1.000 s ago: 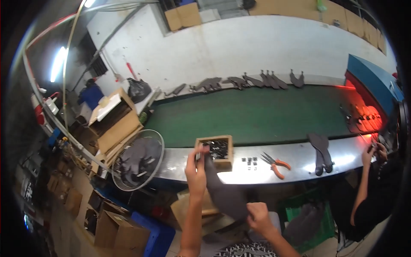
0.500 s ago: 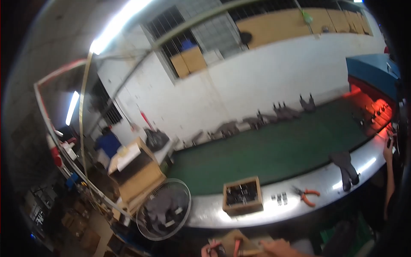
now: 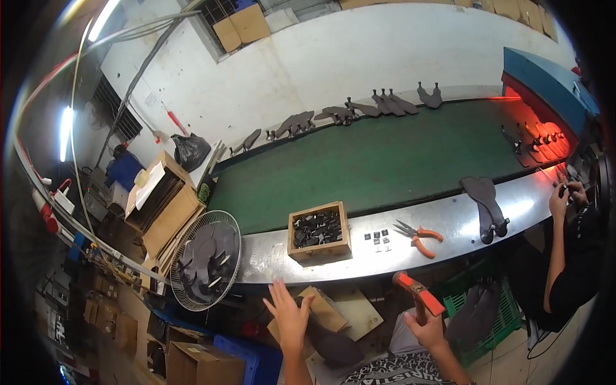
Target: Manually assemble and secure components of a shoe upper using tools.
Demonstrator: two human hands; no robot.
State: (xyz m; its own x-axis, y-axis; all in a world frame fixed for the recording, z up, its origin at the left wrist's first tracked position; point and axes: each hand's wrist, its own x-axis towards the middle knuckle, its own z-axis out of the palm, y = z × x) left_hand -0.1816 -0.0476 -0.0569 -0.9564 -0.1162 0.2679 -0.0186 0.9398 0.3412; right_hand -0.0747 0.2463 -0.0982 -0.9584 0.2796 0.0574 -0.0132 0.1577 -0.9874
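Note:
My left hand [image 3: 290,319] is open, its fingers spread, beside a dark grey flat piece [image 3: 337,346] with a rounded end; whether they touch I cannot tell. Under that piece, at the front of the bench, are a brown block [image 3: 325,310] and a pale board [image 3: 362,313]. My right hand [image 3: 427,330] is closed round the handle of a hammer with a red head [image 3: 418,294], raised to the right of the board. On the metal ledge ahead lie pliers with orange handles [image 3: 423,242] and several small black parts [image 3: 377,237].
A wooden box [image 3: 321,253] of black parts and a wire basket [image 3: 239,256] of grey pieces line the ledge. Behind runs a green conveyor belt [image 3: 333,173] into a red-lit blue heater [image 3: 545,83]. A co-worker's arm [image 3: 557,256] is at right, beside a green crate [image 3: 491,343].
The view has tilted down, showing more of the lap area. My left hand, closed near a dark thing before, is now spread open. My right hand has lifted the hammer.

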